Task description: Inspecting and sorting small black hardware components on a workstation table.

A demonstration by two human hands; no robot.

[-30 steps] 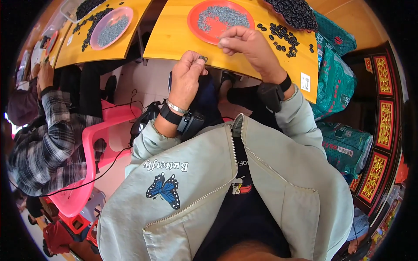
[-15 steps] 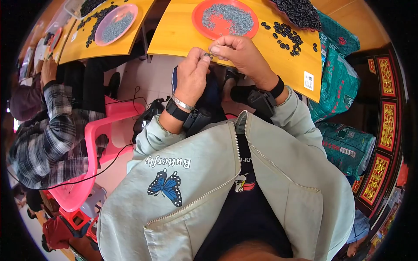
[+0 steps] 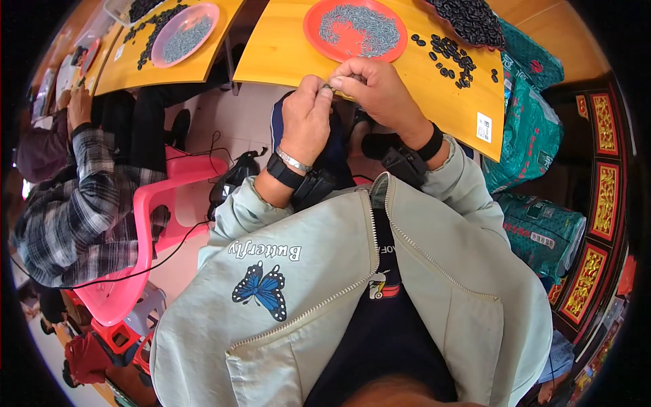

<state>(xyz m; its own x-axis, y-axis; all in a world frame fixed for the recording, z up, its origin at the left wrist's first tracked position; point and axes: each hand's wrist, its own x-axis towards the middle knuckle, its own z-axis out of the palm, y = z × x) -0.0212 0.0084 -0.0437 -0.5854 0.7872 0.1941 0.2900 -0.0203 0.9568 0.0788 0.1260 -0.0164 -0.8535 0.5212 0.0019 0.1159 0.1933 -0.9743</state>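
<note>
My left hand [image 3: 306, 119] and my right hand [image 3: 374, 90] meet fingertip to fingertip just in front of the yellow table's near edge [image 3: 285, 68]. Between the fingertips they pinch a small grey piece [image 3: 328, 86], too small to make out. Beyond my hands an orange-red plate [image 3: 319, 15] holds a heap of small grey pieces. To its right, several small black pieces [image 3: 447, 55] lie loose on the table, and a dark tray [image 3: 472, 19] piled with black pieces sits at the far right.
A person in a plaid shirt [image 3: 64, 203] sits on a pink plastic chair [image 3: 146, 224] at my left, by a second yellow table with a pink plate [image 3: 184, 30]. Green sacks [image 3: 529, 136] stand at my right. A black cable crosses the floor.
My right hand has come back from the orange-red plate toward me and joined my left hand at the table's edge. Both hands now pinch a small piece together.
</note>
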